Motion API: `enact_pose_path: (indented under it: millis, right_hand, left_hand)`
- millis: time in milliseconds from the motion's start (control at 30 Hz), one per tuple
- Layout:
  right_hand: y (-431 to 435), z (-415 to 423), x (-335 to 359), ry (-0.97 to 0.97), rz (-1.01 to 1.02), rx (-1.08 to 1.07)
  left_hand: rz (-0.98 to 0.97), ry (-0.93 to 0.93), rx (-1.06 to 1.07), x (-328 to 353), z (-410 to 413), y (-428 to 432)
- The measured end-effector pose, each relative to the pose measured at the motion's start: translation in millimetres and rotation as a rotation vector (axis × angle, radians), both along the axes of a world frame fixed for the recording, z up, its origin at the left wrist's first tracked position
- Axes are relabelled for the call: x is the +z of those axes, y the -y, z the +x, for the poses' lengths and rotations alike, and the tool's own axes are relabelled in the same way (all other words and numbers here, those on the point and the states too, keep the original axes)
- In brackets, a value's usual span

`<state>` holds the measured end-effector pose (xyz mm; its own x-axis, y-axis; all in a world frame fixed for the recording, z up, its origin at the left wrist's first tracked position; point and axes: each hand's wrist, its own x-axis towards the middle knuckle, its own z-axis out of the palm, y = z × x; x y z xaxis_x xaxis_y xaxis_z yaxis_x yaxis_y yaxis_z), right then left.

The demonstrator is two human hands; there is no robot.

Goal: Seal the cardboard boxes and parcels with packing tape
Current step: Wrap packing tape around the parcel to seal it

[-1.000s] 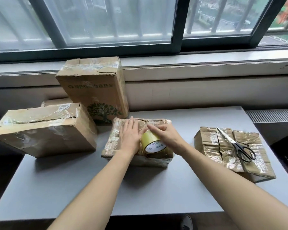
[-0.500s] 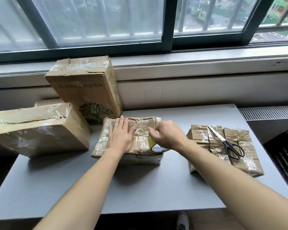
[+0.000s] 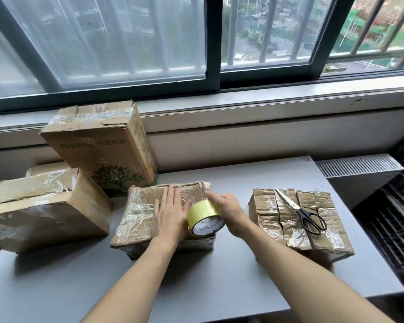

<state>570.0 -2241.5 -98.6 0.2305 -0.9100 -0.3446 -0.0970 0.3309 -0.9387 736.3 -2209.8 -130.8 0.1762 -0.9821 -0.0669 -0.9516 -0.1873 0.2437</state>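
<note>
At 9 o'clock on the grey table (image 3: 196, 283) a large carton (image 3: 40, 213) lies flat, with clear tape wrinkled along its top. Behind it, at 10 o'clock, a tree-printed carton (image 3: 98, 152) stands on end below the window sill.

Dead centre, at 12 o'clock from the person, sits the middle parcel (image 3: 140, 213), already glossy with tape. The left hand (image 3: 170, 217) lies flat on its top, fingers straight and together and pointing to 12, pinning it down. Touching that hand's thumb side, at 3 o'clock from it, is the yellow tape roll (image 3: 204, 217), standing on edge on the parcel's right half. Its printed core faces back toward 6. The right hand (image 3: 230, 214) grips the roll from the 3 o'clock side, forefinger stretched toward 11 along the parcel's far right corner.

With the core facing the person, the band looks set to pay out across the parcel along the 9-to-3 line. The right hand, already on the roll, is the one placed to draw it, while the left holds the parcel down. Whether a free end is stuck down cannot be told.

At 3 o'clock, apart from both hands, a second taped parcel (image 3: 278, 220) carries black-handled scissors (image 3: 300, 212) on top, blades pointing to 11. They lie nearer the right hand for the cut.
</note>
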Motion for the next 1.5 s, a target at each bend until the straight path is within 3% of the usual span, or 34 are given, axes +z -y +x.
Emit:
enact_pose_path:
  millis: [267,400,500,667,767,1000,1200,1400,1500]
  right_hand:
    - [7.4,-17.5,36.9,-0.703,-0.426,0.229]
    - [1.1,-30.8,17.4,-0.840,-0.485,0.252]
    - [-4.6,-36.9,-2.7,-0.849,-0.481,0.206]
    - [-11.4,-46.0,-29.6,-0.868,-0.287,0.255]
    - [-11.0,-41.5,-41.7,-0.878,-0.307,0.212]
    - [-12.2,-31.0,-68.0,-0.905,-0.228,0.221]
    - [-3.8,-34.5,-68.7,-0.788,-0.153,0.118]
    - [-4.7,-42.6,-62.9,-0.681,-0.114,0.090]
    - [-3.1,-46.6,-60.9,-0.612,-0.082,0.055]
  left_hand:
    - [-0.064,0.050,0.010,-8.7,-1.4,-1.4]
    - [-0.056,0.067,0.014,-5.7,-5.2,-1.0]
    - [-0.038,0.079,0.000,-3.6,-6.3,-1.8]
    - [-0.033,0.092,-0.017,-0.8,-8.7,-4.3]
    - [-0.056,0.081,-0.062,2.2,-9.1,-5.1]
    - [-0.180,0.250,-0.479,-4.3,-24.9,-20.1]
    - [-0.034,0.372,-0.535,-4.4,-21.3,-16.5]
    - [-0.026,0.398,-0.406,-3.0,-20.7,-34.6]
    - [-0.120,0.429,-0.431,-4.8,-11.4,-35.3]
